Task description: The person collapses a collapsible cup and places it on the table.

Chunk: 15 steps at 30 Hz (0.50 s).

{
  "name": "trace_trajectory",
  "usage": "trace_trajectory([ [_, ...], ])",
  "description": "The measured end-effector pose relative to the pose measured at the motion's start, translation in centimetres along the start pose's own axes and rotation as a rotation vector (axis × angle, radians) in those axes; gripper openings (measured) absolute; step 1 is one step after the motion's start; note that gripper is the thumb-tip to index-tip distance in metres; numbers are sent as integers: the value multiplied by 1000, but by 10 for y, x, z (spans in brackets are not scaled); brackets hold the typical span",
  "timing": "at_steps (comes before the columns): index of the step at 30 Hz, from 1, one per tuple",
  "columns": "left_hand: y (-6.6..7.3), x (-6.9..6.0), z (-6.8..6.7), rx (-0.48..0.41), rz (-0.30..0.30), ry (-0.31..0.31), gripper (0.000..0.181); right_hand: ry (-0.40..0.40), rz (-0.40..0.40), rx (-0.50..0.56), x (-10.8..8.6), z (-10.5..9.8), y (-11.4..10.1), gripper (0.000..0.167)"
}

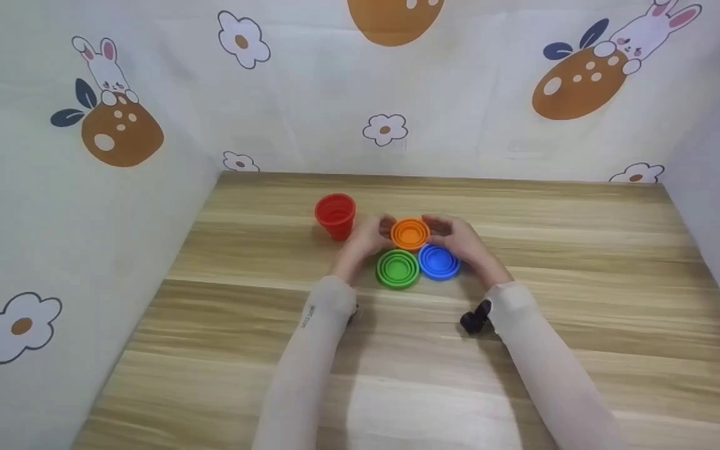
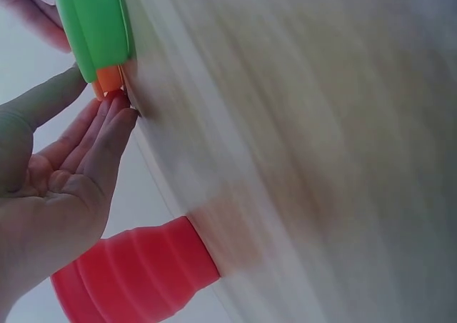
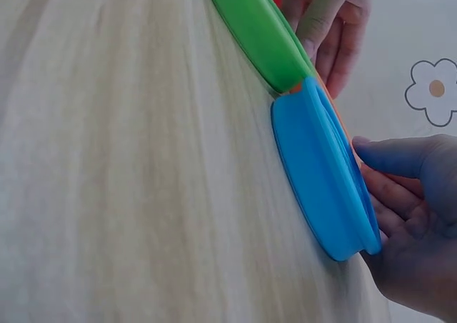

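An orange collapsible cup (image 1: 410,234), folded flat, lies on the table behind a flat green collapsible cup (image 1: 397,269) and a flat blue collapsible cup (image 1: 439,261); the three sit close together. My left hand (image 1: 370,236) is at the orange cup's left side, its fairly straight fingers touching the edge. On the opposite side, my right hand (image 1: 458,238) has its fingers around the orange cup's right edge, with the thumb (image 3: 393,156) near the blue cup's rim. Most of the orange cup is hidden in both wrist views.
An extended red collapsible cup (image 1: 335,215) stands just left of my left hand. The wood-grain table (image 1: 222,375) meets a patterned back wall (image 1: 310,94) and side walls. A black device (image 1: 475,317) is strapped at my right wrist.
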<state>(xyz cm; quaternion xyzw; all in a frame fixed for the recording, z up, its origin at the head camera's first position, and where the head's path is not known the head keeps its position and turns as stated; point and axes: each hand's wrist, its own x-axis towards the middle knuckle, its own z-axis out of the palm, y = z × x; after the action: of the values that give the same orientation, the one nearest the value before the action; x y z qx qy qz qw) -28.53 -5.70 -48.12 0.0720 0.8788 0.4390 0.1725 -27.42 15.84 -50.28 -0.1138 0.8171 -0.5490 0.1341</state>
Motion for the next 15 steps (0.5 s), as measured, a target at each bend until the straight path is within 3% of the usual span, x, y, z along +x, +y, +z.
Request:
trace_trajectory([
  [5,-3,0,0,-54,-6,-8,53,0,23,44,0,-2,3,53],
  [15,-3,0,0,-76,-4,-7,52,-3,7,118,3,-5,4,52],
])
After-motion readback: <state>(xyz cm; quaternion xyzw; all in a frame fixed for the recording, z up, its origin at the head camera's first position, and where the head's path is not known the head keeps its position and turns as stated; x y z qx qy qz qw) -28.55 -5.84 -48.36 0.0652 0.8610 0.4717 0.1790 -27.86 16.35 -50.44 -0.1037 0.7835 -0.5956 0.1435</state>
